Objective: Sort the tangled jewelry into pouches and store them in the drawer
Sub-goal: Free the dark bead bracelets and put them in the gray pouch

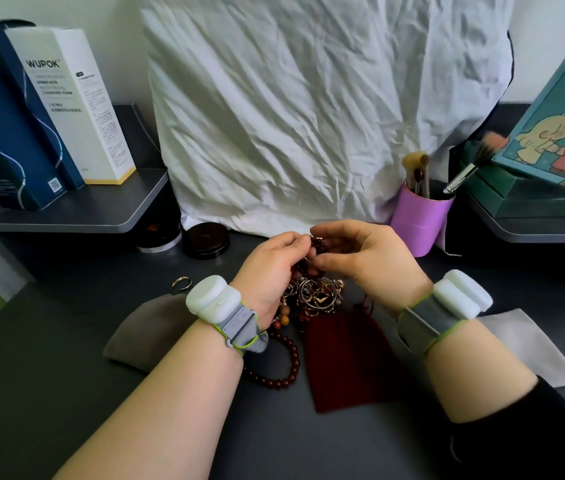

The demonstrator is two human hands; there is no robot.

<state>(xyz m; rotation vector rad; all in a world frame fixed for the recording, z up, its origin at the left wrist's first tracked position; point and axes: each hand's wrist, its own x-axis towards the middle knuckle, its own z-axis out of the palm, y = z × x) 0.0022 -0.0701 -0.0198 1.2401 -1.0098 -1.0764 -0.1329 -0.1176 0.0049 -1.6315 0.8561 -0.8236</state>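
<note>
Up over the dark desk, both hands meet on a strand of dark red beads. The left hand curls its fingers and pinches the strand at its fingertips; the right hand does the same from the other side, thumb under the beads and the other fingers arched above. The beads show only in the gap between the two hands, and how far the strand runs inside either palm is hidden.

Below the fingers hangs the tangle of rings, chains and beads, touching the desk beside the left wrist. Its separate pieces are too knotted to tell apart. A beaded bracelet lies on the desk beneath the left forearm, partly covered by it; whether it joins the tangle I cannot tell.

A dark red pouch lies flat just below the tangle, between the forearms. A grey pouch lies to the left, its right edge hidden behind the left wristband. A white pouch lies to the right, partly under the right forearm. A small ring sits alone above the grey pouch.
</note>
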